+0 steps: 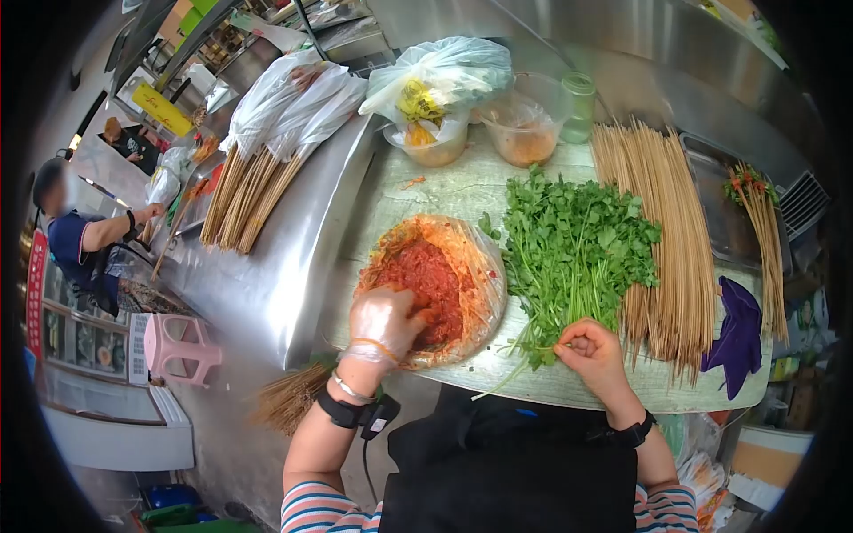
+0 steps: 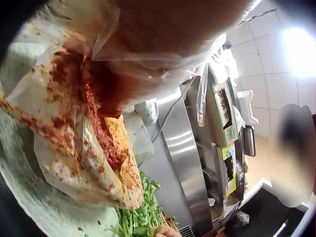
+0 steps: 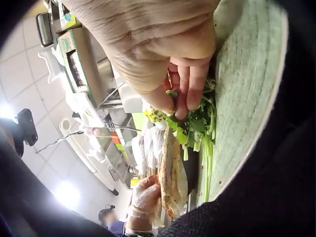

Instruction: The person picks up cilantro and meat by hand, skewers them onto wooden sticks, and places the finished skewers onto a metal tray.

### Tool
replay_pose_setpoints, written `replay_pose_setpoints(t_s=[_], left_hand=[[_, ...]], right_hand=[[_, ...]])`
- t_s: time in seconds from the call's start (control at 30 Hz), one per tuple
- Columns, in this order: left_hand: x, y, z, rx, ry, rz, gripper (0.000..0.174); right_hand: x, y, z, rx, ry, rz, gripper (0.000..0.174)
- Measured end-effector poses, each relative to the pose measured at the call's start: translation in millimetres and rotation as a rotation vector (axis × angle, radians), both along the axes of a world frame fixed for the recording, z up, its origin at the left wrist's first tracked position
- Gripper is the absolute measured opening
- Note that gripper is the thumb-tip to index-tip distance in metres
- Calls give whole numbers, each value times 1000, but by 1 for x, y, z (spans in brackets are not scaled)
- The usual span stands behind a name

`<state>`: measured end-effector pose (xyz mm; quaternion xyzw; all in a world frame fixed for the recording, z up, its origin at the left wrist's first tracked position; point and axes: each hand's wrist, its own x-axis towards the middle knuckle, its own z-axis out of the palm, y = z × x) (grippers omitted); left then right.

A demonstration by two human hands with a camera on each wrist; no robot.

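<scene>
My left hand (image 1: 385, 322), in a clear plastic glove with a rubber band at the wrist, reaches into red seasoned meat (image 1: 431, 274). Its fingers bend down into the meat, and their tips are hidden there. A plastic bag (image 1: 487, 275) smeared with red sauce surrounds the meat. To the right lies a big bunch of cilantro (image 1: 577, 249), leaves away from me and stems toward me. My bare right hand (image 1: 589, 354) is at the stem end. Its thumb and fingers pinch a small green cilantro sprig (image 3: 172, 94), seen close up in the right wrist view.
Bamboo skewers (image 1: 653, 240) lie right of the cilantro, beside a purple cloth (image 1: 737, 333) and a metal tray (image 1: 711, 191). Plastic tubs (image 1: 524, 133) stand at the back. Bagged skewers (image 1: 253, 191) rest on the steel counter (image 1: 275, 284). Another person (image 1: 75, 235) stands far left.
</scene>
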<state>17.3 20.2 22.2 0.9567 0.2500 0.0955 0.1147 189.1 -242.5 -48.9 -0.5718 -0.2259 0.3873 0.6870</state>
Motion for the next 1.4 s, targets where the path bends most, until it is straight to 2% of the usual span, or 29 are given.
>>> replay_pose_setpoints(t_s=[0.07, 0.1, 0.3, 0.4, 0.5, 0.7, 0.8, 0.97, 1.07, 1.17, 1.2, 1.27, 1.4], left_hand=[[12, -10, -1, 103, 167, 55, 25], [15, -11, -10, 140, 169, 70, 29], [11, -6, -20, 11, 117, 72, 22], [3, 0, -13, -135, 120, -7, 18], [6, -8, 1, 24, 191, -121, 16], [12, -4, -5, 140, 284, -92, 15], [0, 9, 8, 198, 189, 27, 12], [-19, 38, 3, 407, 14, 65, 8], [-16, 35, 9, 393, -52, 77, 11], [-9, 20, 5, 98, -8, -176, 18], [-6, 18, 4, 128, 120, -239, 18], [-1, 17, -3, 211, 243, -214, 13], [-1, 10, 2, 314, 370, -172, 9]], right_hand=[[0, 0, 0, -7, 2, 3, 13], [1, 0, -2, -3, -3, 6, 13], [2, -1, -2, 6, -26, 2, 12], [1, -1, -2, 9, -37, 3, 12], [1, -1, -4, 1, -40, 6, 12], [3, -4, -7, -14, -65, 22, 12], [3, -4, -4, -28, -82, 2, 12], [1, 0, -3, -24, -79, 4, 12], [1, -1, -4, -20, -57, 5, 12], [2, -2, -5, -18, -52, 13, 12], [2, -2, -5, -19, -52, 11, 12], [1, -1, -4, -16, -50, 10, 12], [1, -2, -4, -6, -46, 7, 12]])
